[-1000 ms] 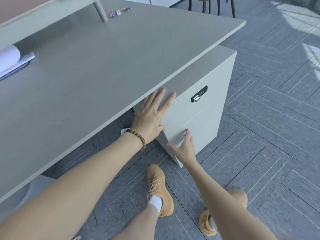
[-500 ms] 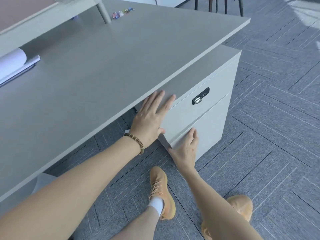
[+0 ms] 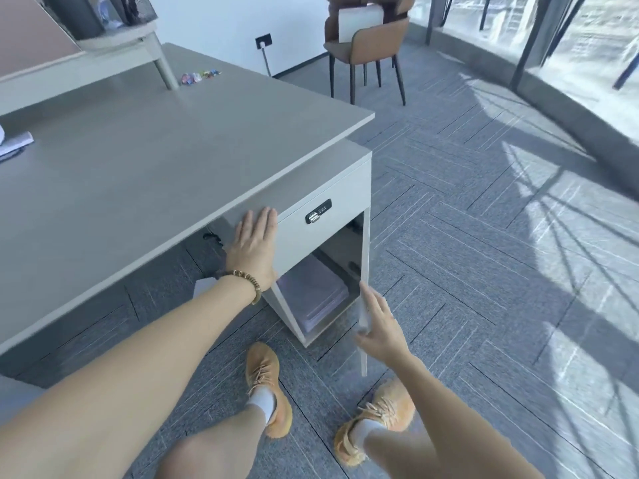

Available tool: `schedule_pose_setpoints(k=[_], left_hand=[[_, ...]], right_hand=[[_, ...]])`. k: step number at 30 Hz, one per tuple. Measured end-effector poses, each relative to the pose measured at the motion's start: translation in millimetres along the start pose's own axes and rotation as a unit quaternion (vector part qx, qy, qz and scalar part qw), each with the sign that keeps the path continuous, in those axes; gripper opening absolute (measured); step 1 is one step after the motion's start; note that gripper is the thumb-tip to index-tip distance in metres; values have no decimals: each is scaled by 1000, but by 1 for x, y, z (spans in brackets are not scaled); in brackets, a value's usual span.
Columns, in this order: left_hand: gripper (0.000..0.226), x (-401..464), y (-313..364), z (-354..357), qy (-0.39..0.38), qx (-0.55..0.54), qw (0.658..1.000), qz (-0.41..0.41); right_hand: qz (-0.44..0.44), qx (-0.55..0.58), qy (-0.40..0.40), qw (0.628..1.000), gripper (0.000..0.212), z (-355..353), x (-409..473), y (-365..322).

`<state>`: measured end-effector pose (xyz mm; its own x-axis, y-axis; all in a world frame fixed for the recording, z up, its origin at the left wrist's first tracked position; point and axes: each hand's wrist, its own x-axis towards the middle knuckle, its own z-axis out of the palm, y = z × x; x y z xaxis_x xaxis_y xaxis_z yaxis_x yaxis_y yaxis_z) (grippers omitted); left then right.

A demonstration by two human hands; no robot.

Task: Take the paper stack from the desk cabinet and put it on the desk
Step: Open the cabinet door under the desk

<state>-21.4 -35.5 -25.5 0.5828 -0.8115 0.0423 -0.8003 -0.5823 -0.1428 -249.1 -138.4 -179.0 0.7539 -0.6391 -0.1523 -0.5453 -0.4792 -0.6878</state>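
Note:
The grey desk cabinet [image 3: 356, 167] stands under the desk's right end, and its lower door [image 3: 364, 271] is swung open, seen edge-on. A white paper stack [image 3: 313, 290] lies flat on the cabinet's floor inside. My left hand [image 3: 254, 248] rests flat, fingers apart, on the upper drawer front next to the black combination lock [image 3: 318, 211]. My right hand [image 3: 378, 323] grips the lower edge of the open door. The grey desk [image 3: 138, 160] spreads to the left above the cabinet.
A brown chair [image 3: 366, 39] stands at the back by the wall. Small coloured items [image 3: 198, 76] lie at the desk's far side, a raised shelf [image 3: 103, 50] stands behind them, and papers [image 3: 14, 141] lie at its left edge. My feet in orange shoes [image 3: 266, 388] stand on grey carpet.
The lower cabinet door, shut before, has swung open to the right with my right hand on it, and the paper stack inside has come into sight. My left hand stayed on the drawer front.

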Motion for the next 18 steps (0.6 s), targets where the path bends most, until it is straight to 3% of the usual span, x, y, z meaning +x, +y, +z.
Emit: schedule_pose_setpoints(k=[6, 11, 14, 18], left_hand=[[133, -2, 8, -7, -23, -23, 999, -25], [130, -4, 16, -4, 24, -21, 999, -36], [129, -4, 17, 1, 39, -24, 998, -44], [126, -3, 17, 7, 53, -21, 997, -50]], right_hand=[[21, -138, -22, 990, 95, -71, -14, 39], [93, -204, 18, 974, 74, -99, 8, 46], [144, -246, 58, 957, 88, -91, 26, 39], [199, -284, 54, 936, 113, -85, 45, 46]])
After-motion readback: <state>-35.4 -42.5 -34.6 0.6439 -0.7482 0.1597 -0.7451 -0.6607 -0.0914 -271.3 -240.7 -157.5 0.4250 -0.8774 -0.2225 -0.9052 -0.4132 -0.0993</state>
